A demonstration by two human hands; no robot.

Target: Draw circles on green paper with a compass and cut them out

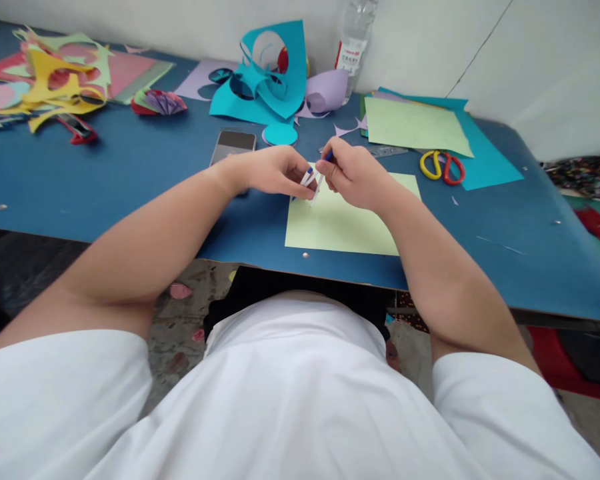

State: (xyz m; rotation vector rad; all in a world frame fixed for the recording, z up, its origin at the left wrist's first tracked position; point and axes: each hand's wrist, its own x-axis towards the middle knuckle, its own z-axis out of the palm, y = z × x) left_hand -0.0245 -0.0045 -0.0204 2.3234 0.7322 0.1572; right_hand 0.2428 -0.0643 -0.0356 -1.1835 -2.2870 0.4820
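Observation:
My left hand (270, 171) and my right hand (353, 175) meet over a pale green sheet of paper (345, 223) on the blue table (130, 180). Between them they pinch a small white and blue thing (314, 179), thin like a pen or its cap. The left fingers close on one piece of it. A pinch of the right fingers grips the other, with a blue tip showing above the knuckles. I cannot make out what exactly it is.
A phone (233, 143) lies behind my left hand. Scissors with yellow and red handles (443, 167) rest on teal paper (485, 163) at right. Cut teal paper shapes (265, 80), a plastic bottle (355, 47) and yellow paper scraps (55, 80) stand at the back.

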